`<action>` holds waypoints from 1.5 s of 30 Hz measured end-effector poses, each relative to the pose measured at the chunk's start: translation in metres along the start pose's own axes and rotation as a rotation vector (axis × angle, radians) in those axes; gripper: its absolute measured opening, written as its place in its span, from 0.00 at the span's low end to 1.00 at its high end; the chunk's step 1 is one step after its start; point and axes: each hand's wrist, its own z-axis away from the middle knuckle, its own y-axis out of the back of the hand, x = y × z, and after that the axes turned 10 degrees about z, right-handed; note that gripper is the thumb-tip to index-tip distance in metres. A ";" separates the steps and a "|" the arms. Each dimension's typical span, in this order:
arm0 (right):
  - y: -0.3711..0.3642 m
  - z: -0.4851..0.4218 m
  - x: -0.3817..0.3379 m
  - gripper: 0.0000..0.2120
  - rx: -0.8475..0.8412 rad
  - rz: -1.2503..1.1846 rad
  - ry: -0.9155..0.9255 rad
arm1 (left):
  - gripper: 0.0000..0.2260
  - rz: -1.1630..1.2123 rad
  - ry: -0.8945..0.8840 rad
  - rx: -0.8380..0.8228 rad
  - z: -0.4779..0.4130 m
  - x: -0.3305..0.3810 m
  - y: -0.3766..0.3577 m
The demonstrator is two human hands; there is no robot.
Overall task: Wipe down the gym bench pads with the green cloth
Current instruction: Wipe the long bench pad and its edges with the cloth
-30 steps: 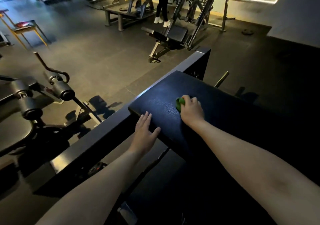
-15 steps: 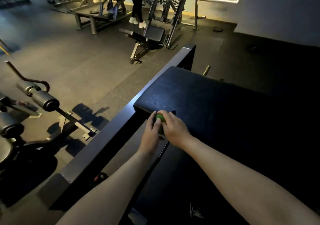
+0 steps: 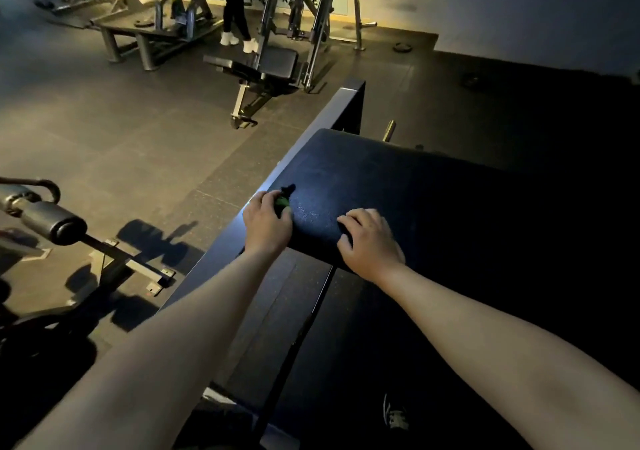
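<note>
A wide black bench pad (image 3: 415, 190) fills the middle and right of the head view, its right side lost in darkness. My left hand (image 3: 265, 222) grips the bunched green cloth (image 3: 282, 203) at the pad's near left corner. Only a small patch of green shows past the fingers. My right hand (image 3: 369, 241) rests on the pad's near edge, to the right of the left hand, fingers curled over the edge and holding nothing.
A grey steel frame beam (image 3: 311, 131) runs along the pad's left side. A roller-pad machine (image 3: 52, 224) stands at left. Further back are an adjustable bench (image 3: 263, 68), racks, and a person's legs (image 3: 235, 16) near the lit wall.
The cloth has passed from my right hand to my left. My right hand has moved right to the pad's near edge, and my left now holds the cloth at the corner.
</note>
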 end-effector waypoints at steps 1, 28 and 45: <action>0.001 0.000 -0.002 0.15 0.022 0.000 0.002 | 0.19 -0.072 0.002 -0.029 -0.004 -0.007 -0.004; -0.008 0.000 -0.004 0.15 0.166 0.050 -0.008 | 0.15 0.330 0.363 0.298 0.012 -0.011 -0.024; -0.008 0.004 0.000 0.13 0.119 0.065 0.045 | 0.08 0.398 0.069 0.338 0.073 0.000 -0.069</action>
